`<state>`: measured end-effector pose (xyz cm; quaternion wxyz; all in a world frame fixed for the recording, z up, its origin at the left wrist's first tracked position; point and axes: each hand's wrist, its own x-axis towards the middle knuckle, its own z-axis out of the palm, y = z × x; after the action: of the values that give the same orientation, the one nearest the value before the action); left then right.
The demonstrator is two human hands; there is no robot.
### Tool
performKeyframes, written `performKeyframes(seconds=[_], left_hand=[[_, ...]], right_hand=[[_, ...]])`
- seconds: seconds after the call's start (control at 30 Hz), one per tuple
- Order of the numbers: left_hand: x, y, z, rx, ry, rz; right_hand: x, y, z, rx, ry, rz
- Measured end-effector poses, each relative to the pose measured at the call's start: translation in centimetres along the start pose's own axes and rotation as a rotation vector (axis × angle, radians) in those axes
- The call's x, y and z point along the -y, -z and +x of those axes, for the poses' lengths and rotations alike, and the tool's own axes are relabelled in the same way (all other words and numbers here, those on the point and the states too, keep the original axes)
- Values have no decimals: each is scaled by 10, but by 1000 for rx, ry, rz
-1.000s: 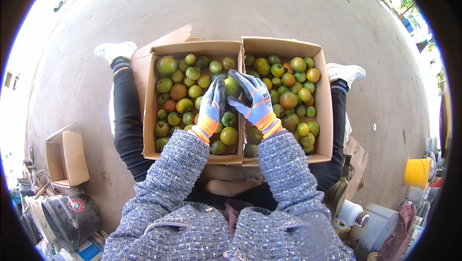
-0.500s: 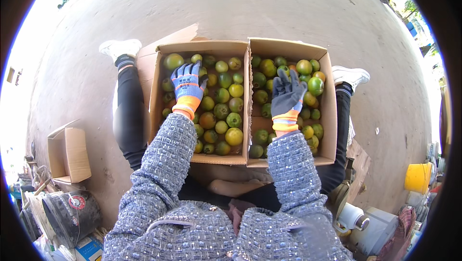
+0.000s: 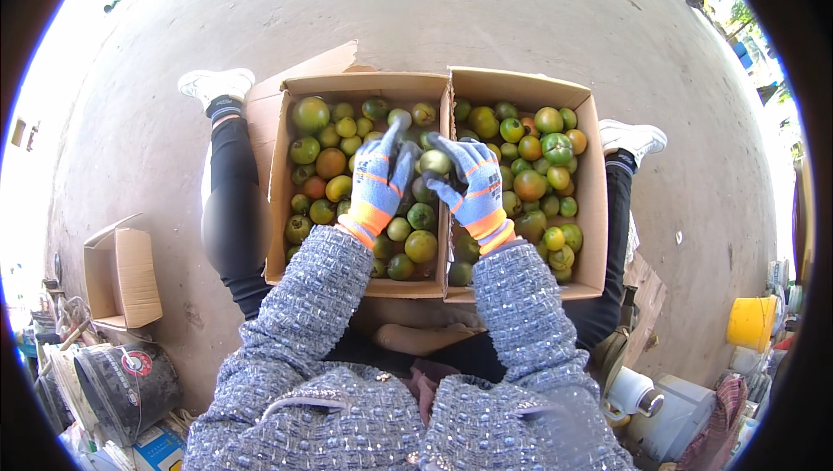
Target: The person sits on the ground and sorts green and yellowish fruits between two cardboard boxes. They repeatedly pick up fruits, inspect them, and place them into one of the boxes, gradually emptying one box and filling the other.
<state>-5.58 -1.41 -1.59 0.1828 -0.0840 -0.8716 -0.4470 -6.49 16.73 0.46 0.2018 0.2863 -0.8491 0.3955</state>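
Two adjoining open cardboard boxes hold several green, yellow and orange-tinged tomatoes, the left box (image 3: 279,180) and the right box (image 3: 591,189). My right hand (image 3: 475,184), in a blue, grey and orange glove, pinches a pale green tomato (image 3: 434,161) near the dividing walls. Just left of it, my left hand (image 3: 377,183), in a matching glove, is over the left box with fingers partly extended and apart, their tips blurred; its palm is hidden.
My outstretched legs flank the boxes on the concrete floor (image 3: 416,15). An empty carton (image 3: 123,276) lies left. Dark buckets (image 3: 121,393) sit lower left; a yellow bucket (image 3: 751,322), white flask (image 3: 632,391) and checked cloth (image 3: 711,423) lie right.
Half a second ago my hands were apart over the two boxes. Both have moved inward to the middle, and my right hand has closed on the pale tomato.
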Motion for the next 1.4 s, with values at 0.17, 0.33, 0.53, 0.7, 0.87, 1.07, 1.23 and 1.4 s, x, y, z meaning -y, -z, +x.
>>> performKeyframes(seconds=[0.17, 0.33, 0.53, 0.7, 0.87, 1.07, 1.23, 1.4], left_hand=[[49, 21, 19, -135, -178, 834], [72, 23, 28, 17, -50, 1073], [41, 26, 16, -119, 283, 386], [-12, -11, -2, -152, 288, -808], [1, -27, -13, -154, 139, -562], [4, -7, -7, -197, 151, -332], [35, 40, 24, -507, -142, 497], [79, 64, 26, -155, 53, 1029]], right_hand=[[-9, -4, 1, -518, -611, 1034], [-51, 7, -14, -906, -742, 1405], [-26, -2, -4, -519, -740, 1397], [9, -3, 1, 16, -67, 376], [4, -2, -1, 136, 99, -26], [-3, -11, 1, -257, -116, 412], [-19, -7, 4, -810, -653, 1007], [-30, -14, -6, -815, -744, 1087]])
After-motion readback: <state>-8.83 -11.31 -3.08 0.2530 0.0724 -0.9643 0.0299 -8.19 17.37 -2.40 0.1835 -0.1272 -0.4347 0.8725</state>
